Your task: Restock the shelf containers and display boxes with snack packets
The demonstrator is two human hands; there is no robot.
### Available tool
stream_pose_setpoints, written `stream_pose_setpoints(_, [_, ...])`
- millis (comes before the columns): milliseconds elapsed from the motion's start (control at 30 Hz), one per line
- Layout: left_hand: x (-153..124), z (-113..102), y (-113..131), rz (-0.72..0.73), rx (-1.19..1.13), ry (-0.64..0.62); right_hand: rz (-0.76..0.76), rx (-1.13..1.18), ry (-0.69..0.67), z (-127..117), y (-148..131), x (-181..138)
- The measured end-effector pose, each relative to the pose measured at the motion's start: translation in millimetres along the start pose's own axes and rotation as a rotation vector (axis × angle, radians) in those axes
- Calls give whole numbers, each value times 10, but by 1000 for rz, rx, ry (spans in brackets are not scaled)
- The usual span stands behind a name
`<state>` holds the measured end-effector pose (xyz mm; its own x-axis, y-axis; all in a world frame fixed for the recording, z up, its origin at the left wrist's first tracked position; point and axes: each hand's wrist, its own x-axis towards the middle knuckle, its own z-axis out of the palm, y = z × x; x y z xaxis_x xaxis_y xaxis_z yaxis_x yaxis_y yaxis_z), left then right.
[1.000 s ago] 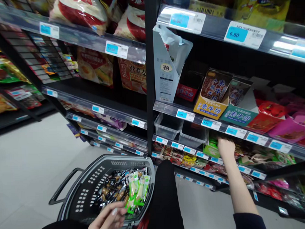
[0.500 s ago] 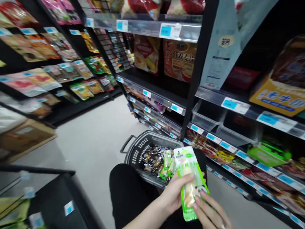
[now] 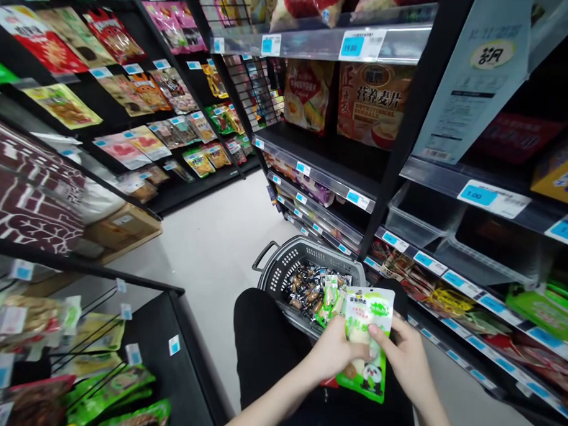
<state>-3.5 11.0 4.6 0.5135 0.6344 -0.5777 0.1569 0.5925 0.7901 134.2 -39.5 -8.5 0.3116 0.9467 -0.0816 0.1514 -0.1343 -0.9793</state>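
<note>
Both my hands hold a green-and-white snack packet with a panda print at its lower end, above my black-clad knees. My left hand grips its left edge and my right hand grips its right edge, thumb across the front. Just beyond, a grey plastic shopping basket stands on the floor, filled with several small dark wrapped snacks and a few more green packets.
Black shelves with blue price tags run along the right, with two clear plastic bins and rows of snack packs. A low black rack of hanging packets is at lower left. A cardboard box sits by the far shelving.
My right hand left the lower shelf and joined my left on a green packet. The packet now faces me flatter, and my view has swung left toward the aisle.
</note>
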Motion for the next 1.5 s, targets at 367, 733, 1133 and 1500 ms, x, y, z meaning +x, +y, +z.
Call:
stream_pose_setpoints(367, [81,-39,-117,-42,128,-56,142,223,6,72,277,-10])
stream_pose_setpoints(733, [133,-271,-320,-114,-368,-709,330,644,-151,111,332,34])
stream_pose_setpoints(1133, [94,-172,-223,191,122,52,530,888,70,127,523,63])
stream_pose_setpoints(1500, [13,-102,-234,548,765,322,265,327,184,136,502,-72])
